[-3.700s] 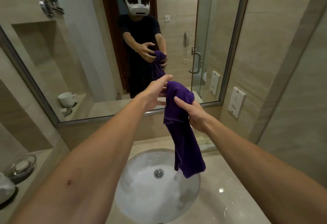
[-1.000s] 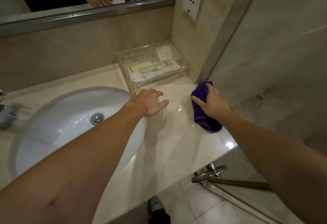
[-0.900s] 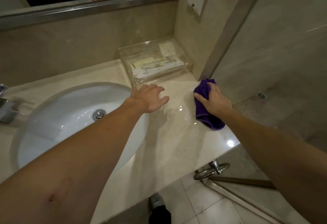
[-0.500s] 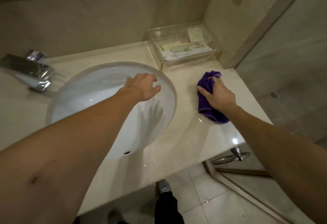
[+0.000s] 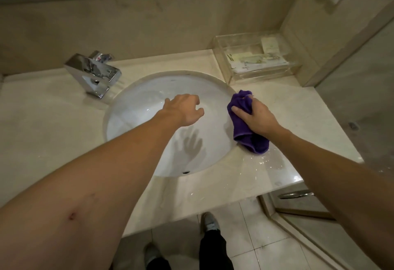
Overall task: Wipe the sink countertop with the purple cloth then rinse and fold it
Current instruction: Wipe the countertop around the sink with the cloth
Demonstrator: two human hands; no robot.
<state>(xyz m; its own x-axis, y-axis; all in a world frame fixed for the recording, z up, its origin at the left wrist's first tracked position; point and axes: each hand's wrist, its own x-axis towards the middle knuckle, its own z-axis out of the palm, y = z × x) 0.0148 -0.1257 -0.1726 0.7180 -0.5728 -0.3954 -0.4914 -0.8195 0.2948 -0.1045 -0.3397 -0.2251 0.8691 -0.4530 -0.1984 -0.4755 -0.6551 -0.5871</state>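
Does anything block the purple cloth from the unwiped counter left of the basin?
Only the open basin lies between. The right hand holds the purple cloth at its right rim; the faucet stands behind.

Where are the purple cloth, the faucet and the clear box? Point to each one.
purple cloth point(image 5: 251, 139): head view, on its lower bunched part, below the gripping hand.
faucet point(image 5: 93, 74): head view, on the top of its chrome spout.
clear box point(image 5: 255, 60): head view, on its transparent lid, above the papers inside.

Both forearms are bare, no sleeves showing; the left forearm point(image 5: 89, 195) carries a small reddish mark. Below, dark trousers point(image 5: 213, 250) and what look like grey shoes point(image 5: 210, 224), though blurred
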